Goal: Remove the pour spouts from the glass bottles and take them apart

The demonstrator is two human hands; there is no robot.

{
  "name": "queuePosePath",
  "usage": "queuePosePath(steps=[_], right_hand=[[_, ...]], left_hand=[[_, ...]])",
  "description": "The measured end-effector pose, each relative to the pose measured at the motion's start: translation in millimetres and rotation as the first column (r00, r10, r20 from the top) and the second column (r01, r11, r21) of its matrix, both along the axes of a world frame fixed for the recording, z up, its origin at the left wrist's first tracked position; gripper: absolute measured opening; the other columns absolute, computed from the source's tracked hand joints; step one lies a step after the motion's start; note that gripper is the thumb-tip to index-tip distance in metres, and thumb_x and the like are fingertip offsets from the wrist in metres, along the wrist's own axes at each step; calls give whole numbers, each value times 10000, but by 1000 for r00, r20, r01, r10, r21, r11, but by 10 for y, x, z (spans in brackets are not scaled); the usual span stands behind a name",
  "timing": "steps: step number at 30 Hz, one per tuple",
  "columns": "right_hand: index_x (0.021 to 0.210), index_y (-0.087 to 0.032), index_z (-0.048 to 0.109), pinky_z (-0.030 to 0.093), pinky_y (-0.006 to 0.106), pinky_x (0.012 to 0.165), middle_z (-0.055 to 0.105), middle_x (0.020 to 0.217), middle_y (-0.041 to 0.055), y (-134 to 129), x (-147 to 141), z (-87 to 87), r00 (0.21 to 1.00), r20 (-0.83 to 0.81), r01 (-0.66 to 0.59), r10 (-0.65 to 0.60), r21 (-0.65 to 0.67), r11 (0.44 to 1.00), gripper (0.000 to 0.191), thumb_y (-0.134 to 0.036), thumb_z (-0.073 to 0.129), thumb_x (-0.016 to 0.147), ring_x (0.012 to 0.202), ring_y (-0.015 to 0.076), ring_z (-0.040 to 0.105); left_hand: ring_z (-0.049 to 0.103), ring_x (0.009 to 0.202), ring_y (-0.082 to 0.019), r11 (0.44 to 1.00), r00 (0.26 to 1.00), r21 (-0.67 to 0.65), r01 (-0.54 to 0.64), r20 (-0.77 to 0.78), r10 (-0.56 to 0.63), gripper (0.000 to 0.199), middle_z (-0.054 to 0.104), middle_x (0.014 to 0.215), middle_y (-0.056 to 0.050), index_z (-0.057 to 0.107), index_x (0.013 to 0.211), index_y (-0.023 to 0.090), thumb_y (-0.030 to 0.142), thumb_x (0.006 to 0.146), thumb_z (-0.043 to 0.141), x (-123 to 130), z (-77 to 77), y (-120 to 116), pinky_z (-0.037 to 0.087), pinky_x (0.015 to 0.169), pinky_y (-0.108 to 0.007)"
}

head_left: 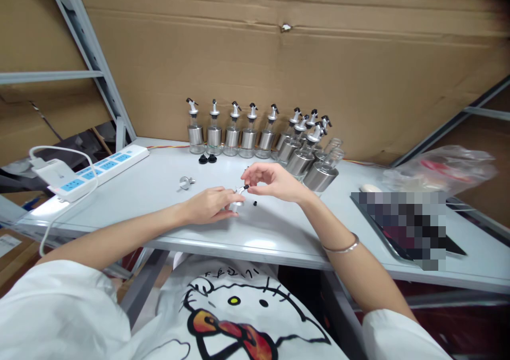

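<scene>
Over the front half of the table, my left hand is closed on a silver-white pourer spout, gripping it between thumb and fingers. From the right, my right hand pinches the black flap cap at the spout's tip. A small black piece lies just below the right hand. Left of my hands rests another loose pourer spout. Farther back are two black stoppers. Behind them, glass bottles with steel sleeves stand in a row, with pourers fitted on top.
More bottles cluster behind my right hand, including uncapped ones. A power strip with a white cable occupies the left side. On the right lie a pixelated flat object and a clear plastic bag. Cardboard walls the back.
</scene>
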State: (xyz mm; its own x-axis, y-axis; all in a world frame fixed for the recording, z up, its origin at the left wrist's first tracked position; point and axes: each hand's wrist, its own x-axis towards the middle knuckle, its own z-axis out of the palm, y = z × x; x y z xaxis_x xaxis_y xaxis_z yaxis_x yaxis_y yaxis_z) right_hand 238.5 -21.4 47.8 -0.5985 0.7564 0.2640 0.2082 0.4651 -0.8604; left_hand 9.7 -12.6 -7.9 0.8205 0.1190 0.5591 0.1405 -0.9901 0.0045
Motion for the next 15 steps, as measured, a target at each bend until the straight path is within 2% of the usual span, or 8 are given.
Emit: queuePosePath(steps=[15], right_hand=[[896,-160,623,466,254,653,610,800,3,-10,-22,0,999,-22,37,-36,46,998,230,-216,707,689,636,81,504]], left_hand=[[565,653,-132,1000,1000,-19,-3,-12,3,256,612,791,-26,436,1152,159,347,991,371,-1,-20,15,465,700,-255]])
